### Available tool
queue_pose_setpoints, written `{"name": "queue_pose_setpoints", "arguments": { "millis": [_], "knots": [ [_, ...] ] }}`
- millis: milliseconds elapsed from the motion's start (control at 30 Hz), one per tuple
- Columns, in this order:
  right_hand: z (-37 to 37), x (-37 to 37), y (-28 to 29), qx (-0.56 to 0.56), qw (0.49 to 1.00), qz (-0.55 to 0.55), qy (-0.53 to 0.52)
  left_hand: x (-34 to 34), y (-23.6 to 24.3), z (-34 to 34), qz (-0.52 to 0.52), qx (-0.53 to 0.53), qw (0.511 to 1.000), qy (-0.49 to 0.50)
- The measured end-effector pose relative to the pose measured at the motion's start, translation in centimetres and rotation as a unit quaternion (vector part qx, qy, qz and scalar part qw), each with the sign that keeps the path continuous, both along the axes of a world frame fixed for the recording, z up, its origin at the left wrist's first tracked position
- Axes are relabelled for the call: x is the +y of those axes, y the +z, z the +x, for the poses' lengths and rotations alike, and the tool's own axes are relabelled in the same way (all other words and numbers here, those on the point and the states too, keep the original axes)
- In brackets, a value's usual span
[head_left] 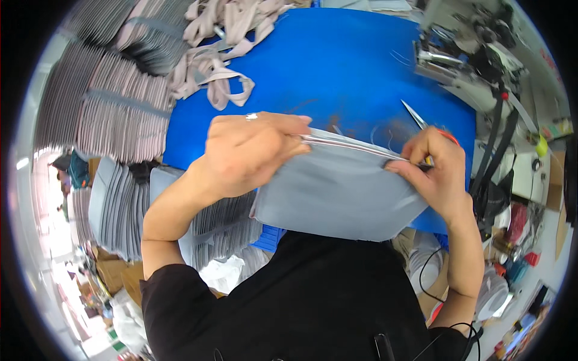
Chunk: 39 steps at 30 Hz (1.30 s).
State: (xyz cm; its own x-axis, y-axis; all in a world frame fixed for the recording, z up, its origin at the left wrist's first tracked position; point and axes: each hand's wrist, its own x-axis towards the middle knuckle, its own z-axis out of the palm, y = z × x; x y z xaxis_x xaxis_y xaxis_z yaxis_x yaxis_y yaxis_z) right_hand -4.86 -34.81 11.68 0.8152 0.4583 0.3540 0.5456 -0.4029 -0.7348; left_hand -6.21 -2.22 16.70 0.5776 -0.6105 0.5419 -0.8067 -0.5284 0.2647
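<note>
Grey fabric piece (pixel 337 198) is in the middle of the head view, held over the near edge of the blue counter (pixel 349 66), just above the person's black shirt (pixel 301 301). Its long axis goes from 9 o'clock to 3 o'clock, a little lower on the right, and its layered top edge points to 12 o'clock. The left hand (pixel 250 153) is clenched on the top left corner of the piece and covers that corner. The right hand (pixel 436 168) pinches the top right corner, and it holds also one pair of scissors (pixel 421 123) with an orange handle; the blades point to 11 o'clock.

Around it: at 10 o'clock lie rows of stacked grey and pink pieces (pixel 102 102), too many to count. At 11 o'clock is a loose heap of beige straps (pixel 223 54). More grey stacks (pixel 120 204) stand at 8 o'clock, under the left forearm. At 2 o'clock stands one sewing machine (pixel 475 66).
</note>
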Motion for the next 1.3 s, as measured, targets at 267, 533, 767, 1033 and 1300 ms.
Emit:
{"name": "queue_pose_setpoints", "arguments": {
  "millis": [267, 533, 767, 1033, 1300],
  "knots": [
    [2.0, -0.5, 0.9, 0.092, 0.994, 0.052, 0.03, -1.3, 0.4, 4.2, -0.06, 0.074, 0.993, 0.067],
    [3.7, -0.3, -2.0, 0.238, 0.948, 0.207, -0.049, -5.6, 0.9, 14.7, -0.079, 0.257, 0.962, 0.05],
    [6.1, 0.6, -3.8, 0.375, 0.839, 0.368, -0.141, -10.0, -1.7, 24.2, -0.027, 0.352, 0.936, 0.003],
    [7.7, 0.4, -3.4, 0.386, 0.802, 0.418, -0.181, -11.9, -2.8, 27.2, -0.031, 0.3, 0.953, -0.011],
    [8.0, 0.6, -3.1, 0.393, 0.786, 0.437, -0.193, -11.5, -3.7, 29.4, 0.033, 0.238, 0.97, -0.045]
  ]
}}
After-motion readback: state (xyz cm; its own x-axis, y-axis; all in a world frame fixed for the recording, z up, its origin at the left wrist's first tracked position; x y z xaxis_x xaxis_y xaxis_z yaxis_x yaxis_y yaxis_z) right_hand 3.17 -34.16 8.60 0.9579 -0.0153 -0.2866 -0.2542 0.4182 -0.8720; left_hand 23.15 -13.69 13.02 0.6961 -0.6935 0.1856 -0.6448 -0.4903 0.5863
